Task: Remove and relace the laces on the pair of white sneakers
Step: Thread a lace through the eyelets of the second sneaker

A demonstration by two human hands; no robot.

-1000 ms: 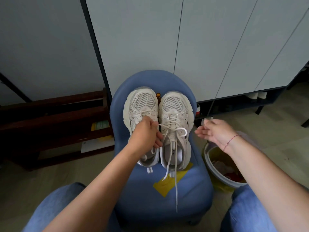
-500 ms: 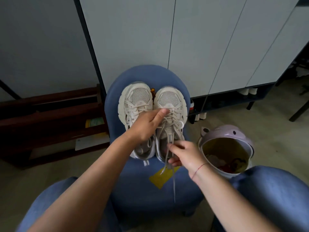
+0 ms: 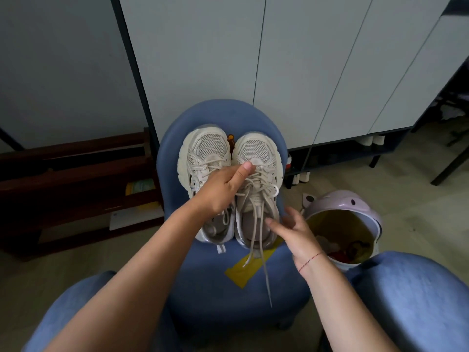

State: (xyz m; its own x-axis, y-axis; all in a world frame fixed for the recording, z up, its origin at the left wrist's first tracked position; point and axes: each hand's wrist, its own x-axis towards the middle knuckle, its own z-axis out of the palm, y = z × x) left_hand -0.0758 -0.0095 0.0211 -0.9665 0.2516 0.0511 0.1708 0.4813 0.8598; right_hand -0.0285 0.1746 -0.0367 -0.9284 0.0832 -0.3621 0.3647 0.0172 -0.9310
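Two knees in blue jeans [image 3: 411,295] frame the bottom of the view, and both bare forearms reach forward between them. The right hand [image 3: 291,229] is the nearer one. Its fingers are spread and straight and hold nothing. Its fingertips [image 3: 269,221] are at the heel opening of the untied sneaker [image 3: 256,151]; whether they touch the laces [image 3: 256,185] cannot be told. A red thread [image 3: 311,260] circles that wrist.

Nearer than this hand, the loose lace ends trail off the heel and over a yellow patch [image 3: 238,274] on the seat of the blue chair [image 3: 203,288]. Just outside the right hand stands an open lilac bin [image 3: 355,201] with scraps inside.

Beyond the right hand, the left hand [image 3: 220,189] lies across both shoes. One straight digit rests its tip on the lacing near the untied sneaker's toe. Its other fingers are hidden under the hand, so whether they grip anything cannot be told. The second sneaker [image 3: 203,153] lies under the outer side of that hand, pressed against its mate, with both toes pointing away toward the chair back.

Farther off, outside the left hand, is a dark wooden rack [image 3: 76,174]. Pale cabinet doors [image 3: 203,59] stand past the chair.
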